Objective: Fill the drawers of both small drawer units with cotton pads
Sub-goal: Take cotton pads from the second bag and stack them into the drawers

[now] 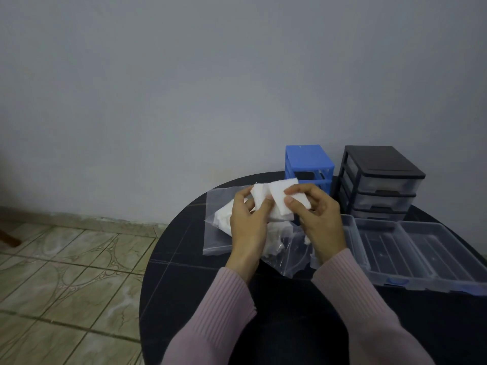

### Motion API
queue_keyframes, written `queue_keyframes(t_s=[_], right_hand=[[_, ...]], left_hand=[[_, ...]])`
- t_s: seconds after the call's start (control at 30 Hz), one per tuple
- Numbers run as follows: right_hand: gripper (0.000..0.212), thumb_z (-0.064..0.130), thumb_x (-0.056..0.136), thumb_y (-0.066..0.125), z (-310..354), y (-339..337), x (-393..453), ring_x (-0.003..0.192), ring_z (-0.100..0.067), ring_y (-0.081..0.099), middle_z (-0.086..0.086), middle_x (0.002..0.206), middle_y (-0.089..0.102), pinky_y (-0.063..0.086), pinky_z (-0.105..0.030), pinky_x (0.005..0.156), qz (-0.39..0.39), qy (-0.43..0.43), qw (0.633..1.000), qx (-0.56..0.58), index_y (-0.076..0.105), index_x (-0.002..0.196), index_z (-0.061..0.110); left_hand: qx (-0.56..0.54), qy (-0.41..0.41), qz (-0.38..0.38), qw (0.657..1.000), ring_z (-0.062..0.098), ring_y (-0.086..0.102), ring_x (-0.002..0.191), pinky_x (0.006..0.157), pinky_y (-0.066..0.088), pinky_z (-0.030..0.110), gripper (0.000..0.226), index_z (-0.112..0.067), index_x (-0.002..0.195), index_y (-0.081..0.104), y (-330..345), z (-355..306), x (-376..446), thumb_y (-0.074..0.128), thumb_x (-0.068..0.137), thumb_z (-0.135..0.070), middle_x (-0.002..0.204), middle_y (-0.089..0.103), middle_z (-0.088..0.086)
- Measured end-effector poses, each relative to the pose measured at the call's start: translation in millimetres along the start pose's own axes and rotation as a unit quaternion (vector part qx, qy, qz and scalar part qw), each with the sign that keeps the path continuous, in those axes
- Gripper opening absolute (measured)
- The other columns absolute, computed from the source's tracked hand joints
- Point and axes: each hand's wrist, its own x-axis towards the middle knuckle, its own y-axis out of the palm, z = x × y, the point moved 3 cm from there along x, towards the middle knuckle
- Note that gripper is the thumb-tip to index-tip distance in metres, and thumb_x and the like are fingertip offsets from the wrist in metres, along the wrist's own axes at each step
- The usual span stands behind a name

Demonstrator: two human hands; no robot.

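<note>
Head view, round dark table [184, 272]. Above its middle, both hands raised off the surface and close together, sharing a small stack of white cotton pads [276, 200]. Left hand [249, 219] curled round the stack's left side, fingers wrapped from beneath; right hand [320, 217] pinching the right side, thumb and forefinger pressed on the top pad. Seemingly splitting or squaring the stack, though not certain from here.

Under the hands, flat on the table, a clear zip bag [218, 206] with more pads inside; its mouth hidden by the wrists.

At the far edge, against the wall, the blue drawer unit [307, 159] with its slots standing empty, and just right of it the black drawer unit [379, 177] with its drawers in place. Contents of those not readable through the smoky fronts.

Along the right edge, three clear drawers [390, 248] side by side, pulled out, blue handles towards the near rim, nothing inside any of them.

Judging by this: blue unit's drawers out and ready, none filled; first load in hand. Filling, sliding back, and the whole black unit left to do.
</note>
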Motion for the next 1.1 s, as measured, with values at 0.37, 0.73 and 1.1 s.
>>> queue_keyframes(t_s=[0.37, 0.73, 1.1], right_hand=[[0.029, 0.008, 0.078, 0.071, 0.1, -2.2, -1.1, 0.047, 0.002, 0.057, -0.01, 0.097, 0.07, 0.039, -0.008, 0.039, -0.025, 0.036, 0.998, -0.051, 0.051, 0.092, 0.023], [0.023, 0.006, 0.076, 0.07, 2.6, 0.8, -3.7, 0.037, -0.002, 0.052, -0.004, 0.079, 0.069, 0.036, -0.015, 0.031, 0.0, 0.065, 0.998, -0.014, 0.051, 0.087, 0.012], [0.038, -0.001, 0.072, 0.073, 1.8, 0.5, -4.2, 0.055, -0.006, 0.067, 0.0, 0.076, 0.068, 0.041, -0.012, 0.038, -0.003, 0.058, 0.998, 0.005, 0.043, 0.088, 0.017]], left_hand=[[-0.053, -0.038, 0.022, 0.998, 0.006, 0.068, 0.07, 0.064, 0.056, 0.019, 0.015, -0.009, 0.105, 0.061, 0.2, -2.6, -0.1, 0.056, 0.093, -0.015, 0.09, 0.07, 0.002], [-0.097, -0.079, 0.037, 0.991, 0.005, 0.066, 0.065, 0.058, 0.054, 0.017, 0.028, -0.004, 0.114, 0.061, 2.2, -6.9, -3.7, 0.053, 0.094, -0.021, 0.094, 0.068, 0.008], [-0.091, -0.078, 0.052, 0.991, 0.005, 0.066, 0.062, 0.053, 0.051, 0.017, 0.022, -0.005, 0.111, 0.063, 1.3, -7.5, -8.0, 0.052, 0.094, -0.014, 0.083, 0.069, 0.003]])
